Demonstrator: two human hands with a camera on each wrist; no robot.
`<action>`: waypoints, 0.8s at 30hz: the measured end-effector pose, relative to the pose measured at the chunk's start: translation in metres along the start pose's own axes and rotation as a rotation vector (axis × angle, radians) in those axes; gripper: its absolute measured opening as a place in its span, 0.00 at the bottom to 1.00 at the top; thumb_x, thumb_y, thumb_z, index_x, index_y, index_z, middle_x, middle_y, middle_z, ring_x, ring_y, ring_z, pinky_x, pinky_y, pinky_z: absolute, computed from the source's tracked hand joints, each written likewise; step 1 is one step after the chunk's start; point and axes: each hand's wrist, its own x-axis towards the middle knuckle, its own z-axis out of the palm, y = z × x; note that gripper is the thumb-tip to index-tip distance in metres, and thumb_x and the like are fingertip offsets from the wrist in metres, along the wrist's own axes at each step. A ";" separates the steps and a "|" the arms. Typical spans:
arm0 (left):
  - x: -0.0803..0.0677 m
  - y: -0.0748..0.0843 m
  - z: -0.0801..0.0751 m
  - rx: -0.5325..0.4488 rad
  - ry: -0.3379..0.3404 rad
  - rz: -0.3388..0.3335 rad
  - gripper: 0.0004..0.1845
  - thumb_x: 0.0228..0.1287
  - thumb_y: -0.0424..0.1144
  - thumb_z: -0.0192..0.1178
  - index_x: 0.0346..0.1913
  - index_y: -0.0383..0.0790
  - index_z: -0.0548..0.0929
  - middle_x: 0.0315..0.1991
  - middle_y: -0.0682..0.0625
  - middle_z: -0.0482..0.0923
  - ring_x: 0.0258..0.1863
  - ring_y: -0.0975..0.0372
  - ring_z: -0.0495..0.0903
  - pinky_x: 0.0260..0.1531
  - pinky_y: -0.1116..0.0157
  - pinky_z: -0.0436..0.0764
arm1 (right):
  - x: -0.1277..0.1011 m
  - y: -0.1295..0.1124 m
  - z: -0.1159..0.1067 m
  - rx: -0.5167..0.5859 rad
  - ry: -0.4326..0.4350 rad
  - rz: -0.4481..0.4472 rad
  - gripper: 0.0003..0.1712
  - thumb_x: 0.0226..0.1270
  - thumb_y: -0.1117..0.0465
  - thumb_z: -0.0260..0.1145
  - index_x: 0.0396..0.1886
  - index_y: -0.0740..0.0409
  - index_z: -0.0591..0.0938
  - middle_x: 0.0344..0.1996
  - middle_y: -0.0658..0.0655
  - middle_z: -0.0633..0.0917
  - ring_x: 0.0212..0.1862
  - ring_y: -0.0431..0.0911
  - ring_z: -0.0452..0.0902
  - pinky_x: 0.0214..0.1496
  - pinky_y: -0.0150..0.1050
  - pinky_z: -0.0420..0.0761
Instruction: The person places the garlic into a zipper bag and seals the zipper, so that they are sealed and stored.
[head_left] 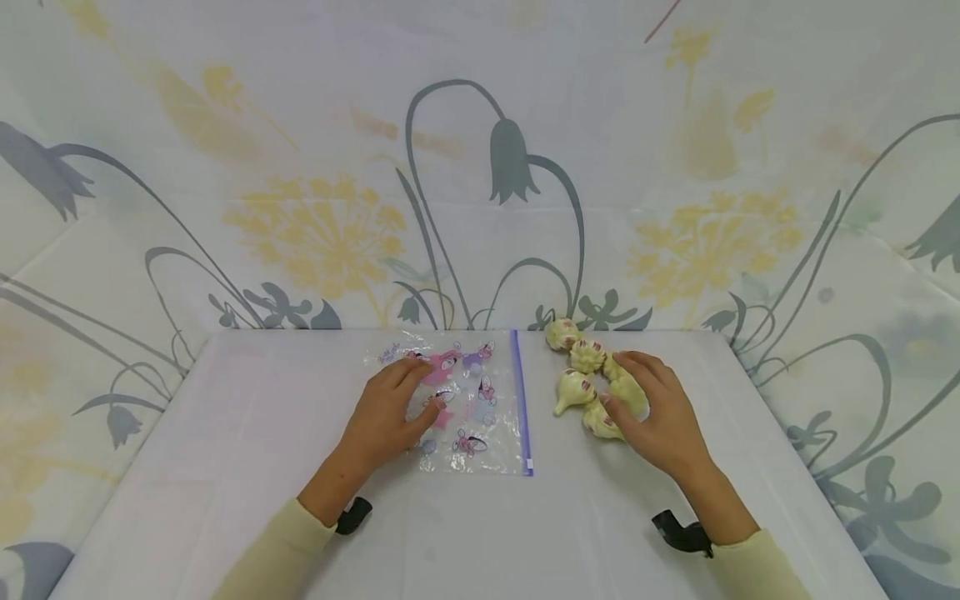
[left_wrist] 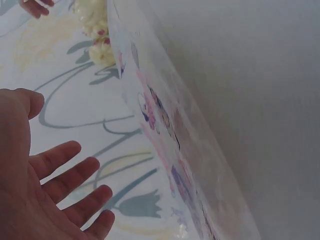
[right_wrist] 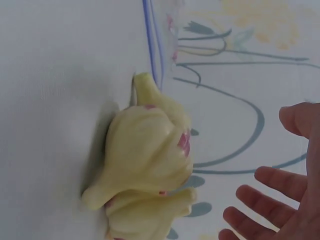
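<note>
A clear zip bag (head_left: pixel 495 425) with pink and blue printed figures lies flat on the white table, its purple zip strip along the right side. My left hand (head_left: pixel 386 417) hovers over the bag's left part, fingers spread and holding nothing. In the left wrist view a gap shows between that hand (left_wrist: pixel 65 195) and the bag (left_wrist: pixel 160 135). To the right of the bag, several pale garlic bulbs (head_left: pixel 574 390) with reddish patches lie grouped together. Above their right side is my right hand (head_left: pixel 663 421), partly hiding them. The right wrist view shows its loose fingers apart from the bulbs (right_wrist: pixel 145 150).
A white cloth covers the table (head_left: pixel 480 542). Behind it and at both sides hangs a flowered curtain (head_left: pixel 480 250). The bulb at the back lies close to the table's far edge. Black straps (head_left: pixel 682 533) sit at both wrists.
</note>
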 end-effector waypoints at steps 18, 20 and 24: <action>0.006 0.031 0.025 -0.021 -0.110 0.105 0.29 0.73 0.51 0.66 0.72 0.43 0.78 0.70 0.45 0.76 0.73 0.47 0.71 0.75 0.41 0.67 | -0.005 -0.028 0.030 0.036 -0.065 0.000 0.31 0.63 0.63 0.78 0.67 0.61 0.82 0.66 0.59 0.80 0.70 0.58 0.74 0.67 0.60 0.76; 0.007 0.033 0.027 0.008 -0.144 0.103 0.30 0.73 0.52 0.65 0.73 0.45 0.77 0.73 0.46 0.75 0.75 0.46 0.69 0.76 0.41 0.66 | -0.006 -0.030 0.034 0.052 -0.066 -0.024 0.32 0.62 0.64 0.79 0.67 0.60 0.83 0.66 0.58 0.81 0.70 0.56 0.75 0.67 0.55 0.76; 0.007 0.036 0.031 0.069 -0.205 0.113 0.33 0.73 0.54 0.66 0.76 0.46 0.75 0.76 0.46 0.72 0.79 0.44 0.64 0.77 0.40 0.64 | -0.008 -0.033 0.042 0.068 -0.086 -0.066 0.32 0.62 0.64 0.78 0.67 0.58 0.82 0.66 0.56 0.81 0.69 0.54 0.75 0.69 0.50 0.75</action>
